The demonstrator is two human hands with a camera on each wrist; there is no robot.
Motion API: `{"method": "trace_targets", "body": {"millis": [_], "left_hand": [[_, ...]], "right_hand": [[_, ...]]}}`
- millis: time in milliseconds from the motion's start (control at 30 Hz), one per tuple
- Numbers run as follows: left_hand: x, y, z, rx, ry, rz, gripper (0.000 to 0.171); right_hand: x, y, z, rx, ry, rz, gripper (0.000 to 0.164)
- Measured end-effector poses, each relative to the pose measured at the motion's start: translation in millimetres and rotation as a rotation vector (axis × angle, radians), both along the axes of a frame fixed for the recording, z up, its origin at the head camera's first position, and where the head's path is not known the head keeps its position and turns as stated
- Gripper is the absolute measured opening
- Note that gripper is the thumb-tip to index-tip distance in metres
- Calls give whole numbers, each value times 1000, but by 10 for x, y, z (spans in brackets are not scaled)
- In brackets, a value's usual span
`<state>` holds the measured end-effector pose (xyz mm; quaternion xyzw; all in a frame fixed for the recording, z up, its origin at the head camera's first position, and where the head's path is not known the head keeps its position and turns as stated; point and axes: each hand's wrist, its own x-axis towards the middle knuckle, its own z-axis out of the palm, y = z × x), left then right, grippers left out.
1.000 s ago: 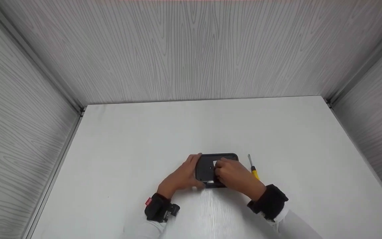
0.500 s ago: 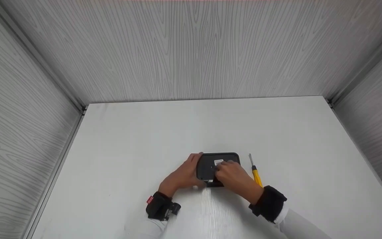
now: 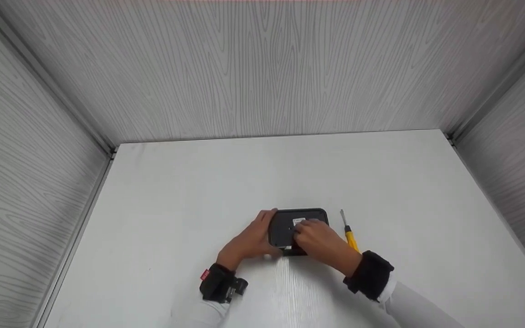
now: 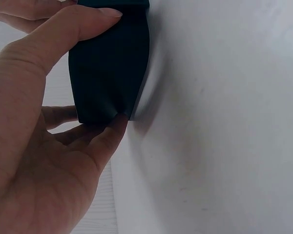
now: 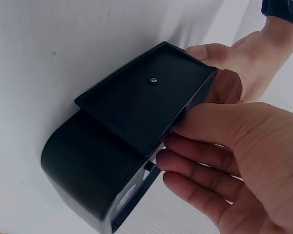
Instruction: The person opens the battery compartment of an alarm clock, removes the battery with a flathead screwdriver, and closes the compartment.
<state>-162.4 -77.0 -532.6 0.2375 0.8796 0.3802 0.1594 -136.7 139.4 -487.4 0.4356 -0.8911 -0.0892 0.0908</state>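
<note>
A black plastic case (image 3: pixel 282 233) with rounded corners lies on the white table, its labelled face up. My left hand (image 3: pixel 255 238) grips its left end; in the left wrist view the thumb (image 4: pixel 95 23) lies along the side and the other fingers curl round the end. Over the labelled face is my right hand (image 3: pixel 318 239). In the right wrist view its thumb and fingertips close together against that face, beside a panel (image 5: pixel 136 97) with a screw (image 5: pixel 153 80). What they pinch there is hidden. A small dark knob (image 5: pixel 150 166) sticks out near them.
A screwdriver (image 3: pixel 351 238) with a yellow handle lies just right of the case, close to the right forearm, tip pointing away. Grey wood-patterned walls (image 3: pixel 262 68) enclose the white table (image 3: pixel 189 182) at the back and both sides.
The right fingertips have shifted slightly on the case's face, so more of the white label shows than one second ago. The left hand keeps its grip, and the case stays in place.
</note>
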Motion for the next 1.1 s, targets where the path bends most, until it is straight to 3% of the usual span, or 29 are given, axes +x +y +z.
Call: {"method": "trace_targets", "body": {"millis": [300, 767, 1100], "left_hand": [[3, 5, 6, 1, -14, 11, 110], [1, 29, -11, -40, -22, 30, 108], [2, 22, -4, -23, -19, 31, 108]], "right_hand": [[25, 26, -46, -2, 64, 4, 15], [45, 61, -97, 20, 85, -10, 22], [101, 57, -19, 105, 108, -2, 21]]}}
